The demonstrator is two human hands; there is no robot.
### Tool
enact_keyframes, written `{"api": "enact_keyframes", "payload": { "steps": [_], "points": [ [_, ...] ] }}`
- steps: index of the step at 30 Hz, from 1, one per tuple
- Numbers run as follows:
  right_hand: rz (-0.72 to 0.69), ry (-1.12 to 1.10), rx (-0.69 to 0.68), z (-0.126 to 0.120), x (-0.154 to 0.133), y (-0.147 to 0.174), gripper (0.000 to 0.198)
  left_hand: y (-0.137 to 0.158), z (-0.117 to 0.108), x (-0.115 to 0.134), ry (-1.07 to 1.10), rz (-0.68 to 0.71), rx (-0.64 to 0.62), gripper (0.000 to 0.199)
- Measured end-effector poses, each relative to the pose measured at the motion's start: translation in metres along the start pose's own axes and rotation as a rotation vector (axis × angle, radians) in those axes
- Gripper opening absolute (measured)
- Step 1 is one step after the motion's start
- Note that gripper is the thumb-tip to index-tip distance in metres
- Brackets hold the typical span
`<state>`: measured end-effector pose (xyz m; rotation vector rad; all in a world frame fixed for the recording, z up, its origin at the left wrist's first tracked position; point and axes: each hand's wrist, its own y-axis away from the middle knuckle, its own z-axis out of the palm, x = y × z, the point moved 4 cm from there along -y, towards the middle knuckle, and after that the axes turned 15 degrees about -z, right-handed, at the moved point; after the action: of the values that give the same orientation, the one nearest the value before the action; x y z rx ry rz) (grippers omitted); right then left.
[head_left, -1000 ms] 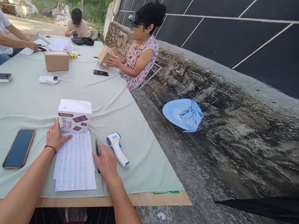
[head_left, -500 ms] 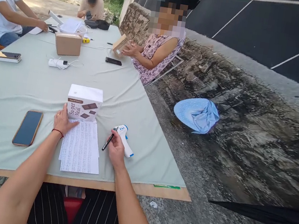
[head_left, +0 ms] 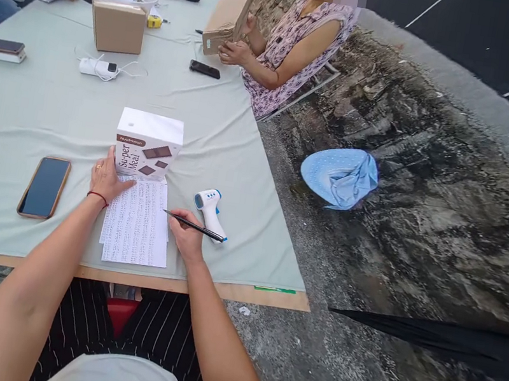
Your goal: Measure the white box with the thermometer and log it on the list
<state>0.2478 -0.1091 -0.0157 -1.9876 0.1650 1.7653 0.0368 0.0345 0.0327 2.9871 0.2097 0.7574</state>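
A white "Super Meal" box [head_left: 148, 145] stands upright on the covered table, behind overlapping sheets of printed or written paper [head_left: 139, 230]. My left hand [head_left: 106, 178] lies at the box's lower left side, its thumb spread over the top of the paper and its other fingers along the box edge. At the paper's right edge, my right hand [head_left: 187, 234] grips a black pen [head_left: 200, 228], its tip pointing left at the sheet. Beside that hand lies a white and blue infrared thermometer [head_left: 209, 209], partly behind the pen.
A phone [head_left: 44, 187] lies left of the paper. Farther back are a cardboard box [head_left: 118, 29], a white device with a cable [head_left: 98, 68] and a black phone [head_left: 205, 69]. A co-worker at right holds another carton [head_left: 226, 18]. A blue hat [head_left: 341, 177] lies beyond the table's right edge.
My view has tipped downward. The pen in my right hand has swung from pointing down-left to lying nearly level, tip at the paper. The co-worker's carton has turned upright. My left hand stays by the box.
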Motion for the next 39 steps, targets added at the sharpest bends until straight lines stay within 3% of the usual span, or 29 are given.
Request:
{"api": "enact_keyframes", "payload": {
  "steps": [6,18,39],
  "points": [
    [0.012,0.088,0.059,0.0062,-0.0033,0.0031,0.019,0.0002,0.0014,-0.0017,0.003,0.002,-0.003,0.11],
    [-0.002,0.122,-0.036,0.0087,0.0009,0.0041,0.025,0.0012,0.0008,-0.0006,0.002,-0.003,-0.004,0.11],
    [0.013,0.143,-0.025,0.0085,-0.0047,0.0043,0.021,0.0023,0.0,-0.0005,0.009,0.002,-0.019,0.108]
  ]
}}
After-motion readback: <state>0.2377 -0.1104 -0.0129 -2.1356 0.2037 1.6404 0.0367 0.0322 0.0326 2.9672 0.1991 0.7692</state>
